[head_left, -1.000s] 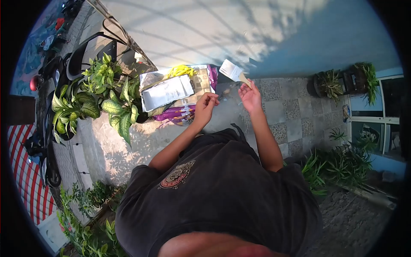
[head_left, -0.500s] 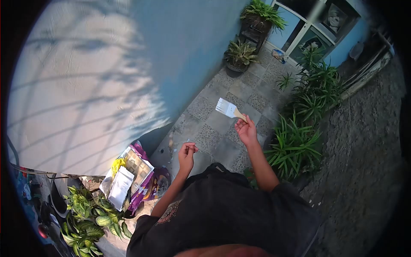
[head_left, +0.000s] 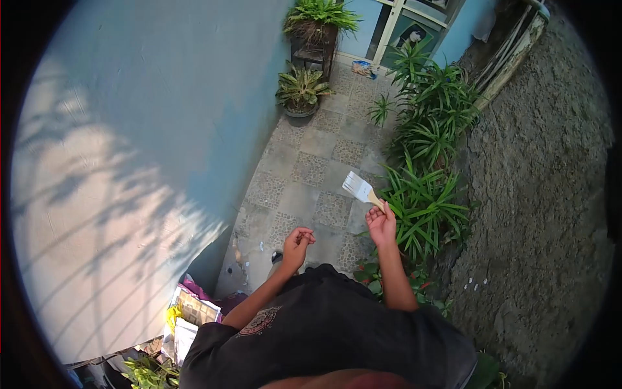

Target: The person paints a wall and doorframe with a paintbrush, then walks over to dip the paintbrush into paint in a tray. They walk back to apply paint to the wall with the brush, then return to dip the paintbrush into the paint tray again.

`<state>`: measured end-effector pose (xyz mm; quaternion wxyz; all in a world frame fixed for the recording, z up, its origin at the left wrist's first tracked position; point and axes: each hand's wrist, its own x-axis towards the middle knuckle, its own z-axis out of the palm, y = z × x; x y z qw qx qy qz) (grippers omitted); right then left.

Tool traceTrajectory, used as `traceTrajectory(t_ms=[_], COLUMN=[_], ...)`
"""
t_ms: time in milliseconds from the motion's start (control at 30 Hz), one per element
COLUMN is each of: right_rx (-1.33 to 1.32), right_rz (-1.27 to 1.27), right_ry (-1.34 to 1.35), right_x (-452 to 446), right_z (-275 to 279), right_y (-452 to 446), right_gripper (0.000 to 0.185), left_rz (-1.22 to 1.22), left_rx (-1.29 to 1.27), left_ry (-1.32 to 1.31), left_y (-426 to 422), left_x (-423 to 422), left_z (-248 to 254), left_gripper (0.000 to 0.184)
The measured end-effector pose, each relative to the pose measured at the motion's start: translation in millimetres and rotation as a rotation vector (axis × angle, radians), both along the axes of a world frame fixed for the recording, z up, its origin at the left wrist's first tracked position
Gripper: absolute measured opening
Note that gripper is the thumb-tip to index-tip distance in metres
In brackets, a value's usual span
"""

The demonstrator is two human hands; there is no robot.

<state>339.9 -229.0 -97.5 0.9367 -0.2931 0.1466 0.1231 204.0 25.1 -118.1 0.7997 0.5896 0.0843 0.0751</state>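
Observation:
A paintbrush [head_left: 359, 188] with a white bristle head and a pale wooden handle is in my right hand [head_left: 382, 227]. Its handle is pinched between the thumb and fingers, and the bristles point up and to the left over the tiled path. My left hand [head_left: 299, 247] hovers above the path, nearer the wall, with its fingers curled in; whether anything small is inside cannot be made out. The two hands are apart, both in front of my dark shirt [head_left: 330, 330].
A blue-painted wall [head_left: 194, 97] runs along the left. Green plants [head_left: 424, 207] line the path's right side, beside rough grey ground [head_left: 531, 220]. Potted plants [head_left: 301, 91] stand by the wall ahead, near a glass door [head_left: 389, 32]. Papers and bags [head_left: 194, 311] sit at lower left.
My view has turned to the right, so the wall, plants and door appear further left. Both hands sit slightly lower and to the right in view; the paintbrush stays in my right hand.

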Motion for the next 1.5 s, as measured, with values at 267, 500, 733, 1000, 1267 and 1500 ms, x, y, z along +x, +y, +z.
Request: traceTrajectory(t_ms=[267,500,733,1000,1267,1500], right_rx=[-0.039,0.046,0.097,0.077,0.087,0.058], right_rz=[-0.167,-0.249,-0.337,-0.426,-0.403,-0.322], right_ry=[-0.02,-0.043,-0.068,-0.064,-0.086,-0.182], right_x=[69,161,221,306,441,580], right_z=[9,24,28,21,42,77], right_y=[8,56,77,44,-10,-34], right_gripper=[0.025,0.024,0.022,0.024,0.025,0.025], left_rz=[-0.246,-0.3,-0.36,-0.466,-0.485,-0.476], left_rx=[0.008,0.054,0.048,-0.014,0.037,0.018], left_ry=[-0.02,-0.058,-0.004,-0.018,-0.035,-0.035], left_y=[18,73,98,65,-2,-27], left_x=[118,225,293,414,567,659], left_z=[-5,14,7,-4,24,27], left_gripper=[0.014,0.013,0.014,0.021,0.018,0.016])
